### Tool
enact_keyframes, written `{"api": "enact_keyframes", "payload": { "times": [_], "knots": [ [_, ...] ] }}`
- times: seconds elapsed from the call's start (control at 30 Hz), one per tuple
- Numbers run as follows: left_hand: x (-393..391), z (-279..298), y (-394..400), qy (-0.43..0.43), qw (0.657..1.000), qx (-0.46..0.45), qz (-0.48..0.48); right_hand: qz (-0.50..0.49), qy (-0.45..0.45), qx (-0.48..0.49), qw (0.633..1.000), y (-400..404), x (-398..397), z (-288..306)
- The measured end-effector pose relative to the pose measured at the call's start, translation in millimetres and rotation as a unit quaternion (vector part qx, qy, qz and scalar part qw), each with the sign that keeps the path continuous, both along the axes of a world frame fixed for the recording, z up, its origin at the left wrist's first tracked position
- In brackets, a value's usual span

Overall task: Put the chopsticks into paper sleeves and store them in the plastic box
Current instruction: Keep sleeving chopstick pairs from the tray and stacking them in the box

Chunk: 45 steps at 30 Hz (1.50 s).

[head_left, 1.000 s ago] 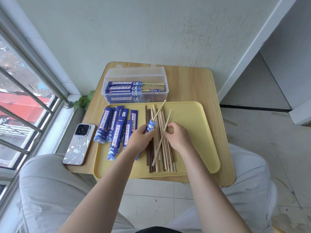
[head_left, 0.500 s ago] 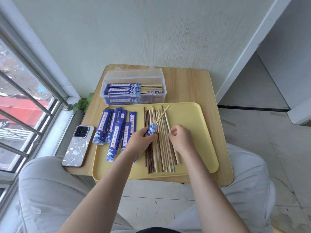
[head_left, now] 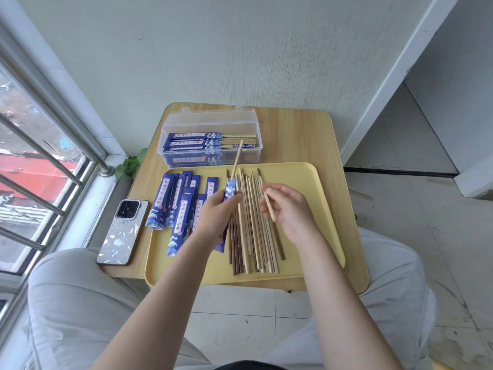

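Pale wall and a barred window framed a small wooden counter point(head_left: 298, 134) that carried a yellow tray point(head_left: 314, 198), a clear plastic box point(head_left: 210, 122) and a phone point(head_left: 122, 231). The box stood open at the far edge, with several sleeved chopsticks point(head_left: 210, 141) lying flat inside. On the tray's left part lay a spread of empty blue paper sleeves point(head_left: 181, 209); beside them, in the middle, lay a row of loose chopsticks point(head_left: 253, 236), light and dark. The left hand point(head_left: 216, 217) was raised above the tray, its fingers curled around a blue sleeve point(head_left: 230, 189) from which one light chopstick point(head_left: 237, 158) stuck out toward the box. The right hand point(head_left: 290, 209) hovered over the loose row, thumb and fingers pinching a second light chopstick point(head_left: 268, 204), its other fingers loosely spread.
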<state>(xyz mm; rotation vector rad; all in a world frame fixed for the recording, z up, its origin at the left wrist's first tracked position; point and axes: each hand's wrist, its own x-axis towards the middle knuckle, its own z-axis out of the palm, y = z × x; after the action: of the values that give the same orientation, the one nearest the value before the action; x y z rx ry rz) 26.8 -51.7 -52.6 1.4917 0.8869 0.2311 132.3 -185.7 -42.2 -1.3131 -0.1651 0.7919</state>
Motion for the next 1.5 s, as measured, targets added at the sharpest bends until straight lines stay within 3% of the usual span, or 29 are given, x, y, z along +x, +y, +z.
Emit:
{"api": "enact_keyframes", "payload": {
  "times": [0.13,0.3,0.53,0.77,0.97,1.1,1.33,1.5],
  "knots": [
    [1.7,22.9,-0.4,-0.101,0.99,-0.094,0.01,0.039,0.003,0.072,0.997,5.7,-6.0,9.1],
    [-1.5,29.0,0.0,-0.11,0.992,-0.065,0.006,-0.023,-0.06,0.039,0.997,14.0,-8.0,14.5],
    [-8.3,19.0,3.1,-0.009,0.998,0.027,-0.055,-0.061,-0.104,-0.014,0.993,19.4,-7.6,24.6],
    [-15.8,11.1,5.1,0.01,0.995,-0.035,-0.097,-0.095,-0.131,-0.029,0.986,23.2,-9.1,21.0],
    [-18.7,10.7,6.3,0.048,0.985,-0.016,-0.165,-0.204,-0.086,0.042,0.974,22.3,-0.6,23.3],
    [-18.8,14.5,2.5,0.04,0.982,-0.031,-0.184,-0.224,-0.065,0.05,0.971,20.7,2.6,21.3],
    [-15.9,15.5,1.0,0.013,0.982,-0.016,-0.189,-0.204,-0.074,0.015,0.976,21.2,-1.6,16.7],
    [-12.9,17.9,-0.3,0.001,0.986,0.003,-0.168,-0.086,-0.089,-0.105,0.987,22.8,-9.4,14.1]
  ]
}}
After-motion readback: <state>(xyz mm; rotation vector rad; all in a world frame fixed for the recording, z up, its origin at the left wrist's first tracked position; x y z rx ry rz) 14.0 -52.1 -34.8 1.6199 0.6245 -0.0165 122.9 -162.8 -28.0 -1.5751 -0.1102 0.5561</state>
